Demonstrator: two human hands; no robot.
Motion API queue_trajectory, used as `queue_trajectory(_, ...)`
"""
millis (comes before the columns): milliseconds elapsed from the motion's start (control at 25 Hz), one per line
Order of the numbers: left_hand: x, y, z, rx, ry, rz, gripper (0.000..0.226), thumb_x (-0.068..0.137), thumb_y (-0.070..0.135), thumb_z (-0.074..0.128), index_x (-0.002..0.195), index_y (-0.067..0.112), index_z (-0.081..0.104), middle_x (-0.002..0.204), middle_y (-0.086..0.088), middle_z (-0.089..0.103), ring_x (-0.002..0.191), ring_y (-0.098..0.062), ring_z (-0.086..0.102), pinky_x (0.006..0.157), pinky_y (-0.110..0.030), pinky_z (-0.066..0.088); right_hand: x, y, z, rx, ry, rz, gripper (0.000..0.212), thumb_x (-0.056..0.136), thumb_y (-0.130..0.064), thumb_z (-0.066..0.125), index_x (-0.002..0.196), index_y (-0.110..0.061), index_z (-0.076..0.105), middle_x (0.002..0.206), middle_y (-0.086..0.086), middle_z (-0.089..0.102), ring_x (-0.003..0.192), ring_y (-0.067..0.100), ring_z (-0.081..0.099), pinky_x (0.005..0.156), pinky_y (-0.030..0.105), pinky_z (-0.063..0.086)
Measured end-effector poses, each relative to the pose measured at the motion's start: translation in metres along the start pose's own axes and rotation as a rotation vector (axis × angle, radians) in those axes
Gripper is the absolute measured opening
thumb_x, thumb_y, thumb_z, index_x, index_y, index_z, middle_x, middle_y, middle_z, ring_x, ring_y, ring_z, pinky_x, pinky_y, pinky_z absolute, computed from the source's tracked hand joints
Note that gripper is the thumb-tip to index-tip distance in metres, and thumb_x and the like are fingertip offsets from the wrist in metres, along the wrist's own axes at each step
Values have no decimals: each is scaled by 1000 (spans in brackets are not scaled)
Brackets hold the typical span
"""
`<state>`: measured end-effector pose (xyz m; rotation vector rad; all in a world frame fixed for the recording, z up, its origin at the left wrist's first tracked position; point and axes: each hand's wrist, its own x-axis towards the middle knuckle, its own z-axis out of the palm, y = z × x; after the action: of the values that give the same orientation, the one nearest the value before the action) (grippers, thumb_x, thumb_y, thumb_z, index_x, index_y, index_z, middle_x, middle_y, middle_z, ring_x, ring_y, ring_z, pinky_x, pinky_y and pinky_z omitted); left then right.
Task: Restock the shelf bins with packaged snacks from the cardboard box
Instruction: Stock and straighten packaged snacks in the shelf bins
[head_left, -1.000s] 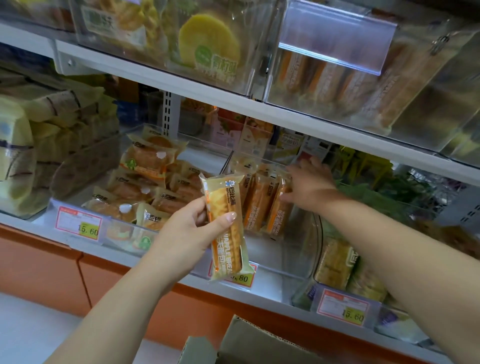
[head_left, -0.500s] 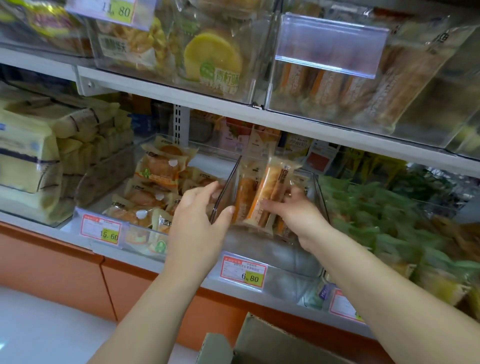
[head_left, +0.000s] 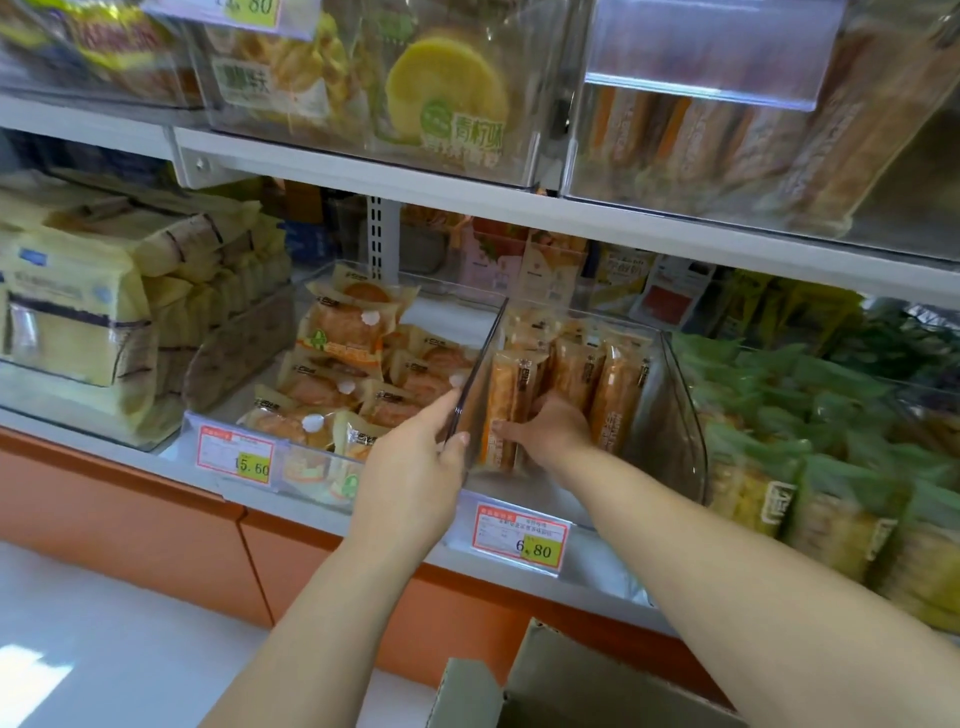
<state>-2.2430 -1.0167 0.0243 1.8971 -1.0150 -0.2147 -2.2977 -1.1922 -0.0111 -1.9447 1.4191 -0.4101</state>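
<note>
Clear bin wall (head_left: 480, 364) gripped by left hand (head_left: 410, 467); right hand (head_left: 556, 431) holds snack pack (head_left: 504, 405) upright beside it.

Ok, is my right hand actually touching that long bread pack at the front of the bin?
Touching. The head view shows the right hand curled round the bread pack, its thumb lying across the wrapper with no gap between them.

Shop shelf w/ clear bins. L hand (head_left: 415, 467) is pinching the left wall of the middle clear bin (head_left: 680, 415). R hand (head_left: 550, 431), inside it, is gripping a long snack pack (head_left: 506, 405) upright beside other packs (head_left: 618, 395). Cardboard box (head_left: 571, 680) is sitting below.
</note>
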Motion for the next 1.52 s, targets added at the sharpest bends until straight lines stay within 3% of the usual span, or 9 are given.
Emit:
queue_trajectory(360,-13,2,-1,27,38,38,49,96,21,59,144,26,47,137,9,56,128,-11,50,106,-27,39,-10,13,-29,97,-235,20,64,76,-45,77,127,-14,56,118,4,66,97,21,64,88,38,54)
queue_trajectory(480,-36,9,-1,108,106,162,46,93,21,61,138,21,53,132,3,58,122,-12,51,103,-32,44,-58,14,-59,78,-32,-201,59,85,-38,70,136,-19,46,119,3,63,93,15,60,76,27,48)
queue_trajectory(640,-83,19,10,213,56,375,42,88,26,58,129,18,58,118,1,57,107,-13,54,93,-32,49,-169,70,-94,432,77,-529,26,91,-18,62,109,-35,56,91,-1,65,83,17,65,72,30,53)
queue_trajectory(760,-125,14,35,291,-369,299,36,93,31,59,129,29,58,116,9,62,101,-7,59,92,-30,50,-220,149,-88,414,-107,-365,23,92,-9,57,98,-31,60,82,4,66,71,23,67,63,30,53)
queue_trajectory(840,-153,-4,65,499,-735,191,44,93,36,59,136,28,52,131,3,58,117,-13,56,100,-28,44,-224,211,-67,123,-328,-190,20,92,-12,57,97,-31,61,82,-7,67,79,19,66,70,27,50)
queue_trajectory(1000,-189,-37,113,900,-1102,-93,46,98,29,51,137,7,47,138,-15,55,126,-30,53,100,-34,40,-219,305,-8,-305,-639,23,35,94,-20,54,130,-19,56,130,1,60,119,18,56,90,20,40)
queue_trajectory(1160,-209,-59,149,973,-1109,-321,53,102,23,45,146,-1,30,145,-18,46,132,-31,48,105,-34,38,-217,320,51,-272,-646,-5,65,92,-27,59,149,-19,30,145,10,47,131,26,46,102,27,37)
queue_trajectory(1280,-223,-84,159,850,-1021,-500,94,91,34,63,154,3,0,148,-18,37,133,-32,46,108,-38,38,-219,320,86,-210,-618,21,84,85,-37,67,153,-26,19,149,7,41,135,28,40,109,33,35)
queue_trajectory(1520,-235,-101,157,623,-942,-396,92,84,22,67,155,21,8,143,-13,27,119,-32,55,103,-35,43,-224,352,59,4,-535,170,62,83,-29,73,137,-22,44,115,0,63,105,16,60,84,23,46)
